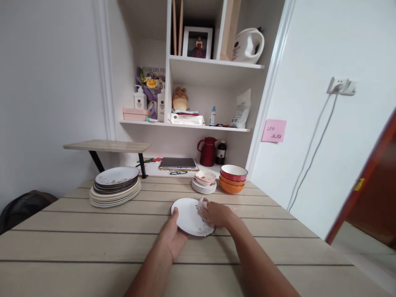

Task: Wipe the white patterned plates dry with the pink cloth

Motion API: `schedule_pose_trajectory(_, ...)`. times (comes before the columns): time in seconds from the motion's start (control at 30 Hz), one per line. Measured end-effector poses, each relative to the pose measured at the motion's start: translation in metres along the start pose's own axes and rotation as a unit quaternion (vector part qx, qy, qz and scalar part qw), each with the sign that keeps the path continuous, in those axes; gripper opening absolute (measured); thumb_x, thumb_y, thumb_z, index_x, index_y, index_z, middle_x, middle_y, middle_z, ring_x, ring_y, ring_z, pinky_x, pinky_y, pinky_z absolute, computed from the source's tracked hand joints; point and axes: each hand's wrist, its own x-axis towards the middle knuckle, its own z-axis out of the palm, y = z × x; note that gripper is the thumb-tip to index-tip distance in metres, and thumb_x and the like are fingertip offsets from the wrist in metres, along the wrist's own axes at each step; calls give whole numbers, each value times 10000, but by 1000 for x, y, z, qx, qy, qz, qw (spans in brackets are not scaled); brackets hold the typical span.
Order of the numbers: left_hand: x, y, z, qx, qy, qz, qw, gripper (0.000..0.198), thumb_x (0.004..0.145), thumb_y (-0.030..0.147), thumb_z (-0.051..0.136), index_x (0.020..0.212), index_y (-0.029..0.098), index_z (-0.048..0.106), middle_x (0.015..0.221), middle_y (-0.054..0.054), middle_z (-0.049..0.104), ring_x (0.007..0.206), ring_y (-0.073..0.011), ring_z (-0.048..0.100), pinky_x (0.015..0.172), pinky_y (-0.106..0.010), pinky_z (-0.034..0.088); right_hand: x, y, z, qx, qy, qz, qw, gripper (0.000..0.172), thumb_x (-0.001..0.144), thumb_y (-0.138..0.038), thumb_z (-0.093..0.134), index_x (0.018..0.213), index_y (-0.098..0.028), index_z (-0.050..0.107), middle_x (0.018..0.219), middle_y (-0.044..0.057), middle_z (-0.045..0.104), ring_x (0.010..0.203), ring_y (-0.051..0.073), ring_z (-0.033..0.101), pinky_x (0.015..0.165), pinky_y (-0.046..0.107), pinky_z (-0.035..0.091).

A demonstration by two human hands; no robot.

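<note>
A white plate (187,216) with a dark rim and a printed floral pattern is held slightly tilted over the wooden table. My left hand (173,237) grips its near left edge, thumb on top and the other fingers underneath. At the plate's right side, my right hand (216,213) is closed around a crumpled pale cloth (203,205) and presses it on the plate's surface. Part of the cloth is hidden beneath the fingers.
To the left stands a tall stack of plates (116,194), by a small raised shelf (107,145). Behind the plate are small dishes (204,187) and stacked bowls (232,187). Farther back sit a laptop (177,163), a red jug (208,152) and a dark bottle (221,153).
</note>
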Motion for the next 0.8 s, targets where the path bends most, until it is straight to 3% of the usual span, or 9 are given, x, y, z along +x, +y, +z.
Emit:
schedule_pose_trajectory(0.13, 0, 1, -1, 4, -3, -4, 1000, 429, 910, 341, 497, 1222, 53, 557, 1051, -191, 714, 961, -261, 684, 844, -398, 546, -21, -8, -4, -28, -21, 1, 999, 520, 898, -352, 391, 1353, -116, 475, 1176, 234, 641, 1021, 347, 640, 805, 470, 494)
schedule_pose_trajectory(0.27, 2, 1, -4, 3, -37, -14, 999, 456, 926, 388, 448, 1228, 65, 560, 1013, -178, 723, 891, -249, 697, 795, -372, 550, -31, -33, -7, 14, -17, -133, 991, 499, 893, -331, 399, 1332, -119, 507, 1332, 209, 545, 1191, 341, 540, 907, 429, 468)
schedule_pose_trajectory(0.37, 4, 1, -7, 5, -52, -11, 999, 520, 933, 464, 384, 1238, 81, 559, 1014, -171, 722, 868, -237, 699, 775, -349, 548, -26, -48, -5, 121, -25, -229, 966, 492, 929, -379, 371, 1357, -165, 483, 1413, 142, 486, 1259, 280, 485, 1025, 383, 397)
schedule_pose_trajectory(0.43, 4, 0, -8, 0, -60, 6, 998, 563, 932, 513, 321, 1260, 118, 551, 1040, -159, 716, 895, -236, 695, 803, -361, 543, -16, -51, -1, 183, -13, -256, 949, 510, 949, -402, 343, 1400, -179, 429, 1476, 113, 412, 1346, 248, 383, 1101, 371, 310)
schedule_pose_trajectory(0.57, 5, -2, -7, -6, -68, 15, 998, 570, 927, 533, 303, 1278, 158, 549, 1099, -148, 701, 957, -240, 682, 869, -391, 524, 9, -45, 8, 192, -12, -181, 965, 545, 966, -428, 281, 1448, -187, 359, 1555, 104, 256, 1444, 252, 166, 1147, 469, 174)
schedule_pose_trajectory(0.67, 6, -2, -5, -7, -39, 14, 999, 511, 929, 490, 359, 1300, 184, 533, 1101, -131, 704, 935, -232, 686, 893, -410, 515, 21, -37, 11, 171, -21, -152, 973, 541, 966, -441, 259, 1458, -230, 339, 1562, 82, 240, 1451, 234, 142, 1141, 503, 132)
schedule_pose_trajectory(0.8, 8, -1, -5, -21, -47, 7, 999, 504, 929, 469, 377, 1299, 164, 534, 1134, -144, 693, 967, -238, 677, 925, -426, 500, 23, -26, 11, 128, -18, -98, 987, 581, 947, -490, 277, 1462, -225, 331, 1567, 105, 216, 1451, 258, 132, 1123, 551, 112)
